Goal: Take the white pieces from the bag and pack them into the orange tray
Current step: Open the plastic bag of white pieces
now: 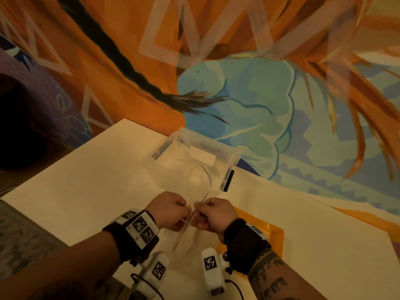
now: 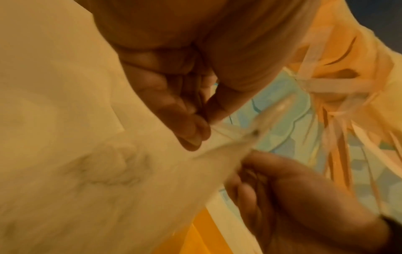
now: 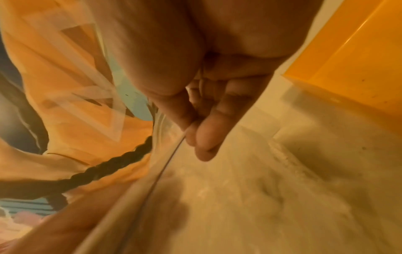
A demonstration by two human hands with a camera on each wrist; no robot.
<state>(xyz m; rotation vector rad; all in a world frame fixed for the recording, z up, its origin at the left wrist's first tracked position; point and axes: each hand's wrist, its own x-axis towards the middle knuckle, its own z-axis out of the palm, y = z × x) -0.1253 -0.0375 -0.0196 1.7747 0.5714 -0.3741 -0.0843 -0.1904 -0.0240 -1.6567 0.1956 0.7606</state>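
A clear zip bag (image 1: 185, 233) with a dark zip line hangs between my hands above the white table. My left hand (image 1: 173, 211) and right hand (image 1: 211, 215) each pinch one side of its top edge, knuckles almost touching. In the left wrist view my left hand's fingers (image 2: 178, 110) curl on the bag's rim (image 2: 234, 139), facing the right hand (image 2: 293, 189). Blurred white fluffy pieces (image 2: 104, 163) (image 3: 272, 189) show through the plastic. The orange tray (image 1: 270, 232) (image 3: 359, 60) lies on the table under and right of my right wrist.
A clear plastic box (image 1: 227, 161) with black clips stands open on the table (image 1: 86, 180) just behind the bag. A painted orange and blue wall (image 1: 238, 94) rises beyond the table's far edge. Cables run from the wrist cameras at the near edge.
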